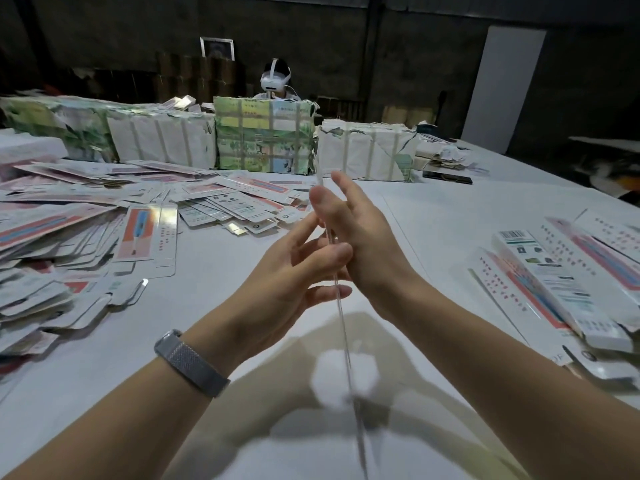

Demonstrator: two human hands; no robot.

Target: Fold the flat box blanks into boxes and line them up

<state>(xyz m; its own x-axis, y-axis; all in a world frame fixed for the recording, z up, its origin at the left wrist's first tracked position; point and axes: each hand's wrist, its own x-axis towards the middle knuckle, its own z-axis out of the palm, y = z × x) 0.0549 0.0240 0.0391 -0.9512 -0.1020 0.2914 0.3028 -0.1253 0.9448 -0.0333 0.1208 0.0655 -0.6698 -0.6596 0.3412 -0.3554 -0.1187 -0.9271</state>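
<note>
A wide white counter (433,216) fills the view. At about 9 o'clock a loose heap of flat box blanks (86,216) spreads over it, printed in pink, blue and white, many lying one over another with rounded tabs at the ends. At 3 o'clock several folded boxes (561,289) lie side by side, long and narrow, with a barcode and small printed rows on their faces. At 12 o'clock wrapped bundles (263,136) stand in a row across the counter, covered in paper with green and yellow pictures and bound with tape; they hide most of a person (276,79) who sits behind them and wears a white headset. To the right of the bundles a dark flat phone-like thing (446,177) lies on the counter.

In the middle, one thin blank (341,306) is held on edge, so only its narrow, glossy, almost transparent edge shows, as a line from 12 o'clock down to 6 o'clock. It is above the counter, and a shadow of the arms lies under it.

The left hand (294,271) presses it from the left with straight, spread fingers. The right hand (360,230) holds it from the right, the thumb on the near side and the fingers stretched behind it. The blank stands between both palms. A grey mesh band (190,362) sits on the left wrist.
</note>
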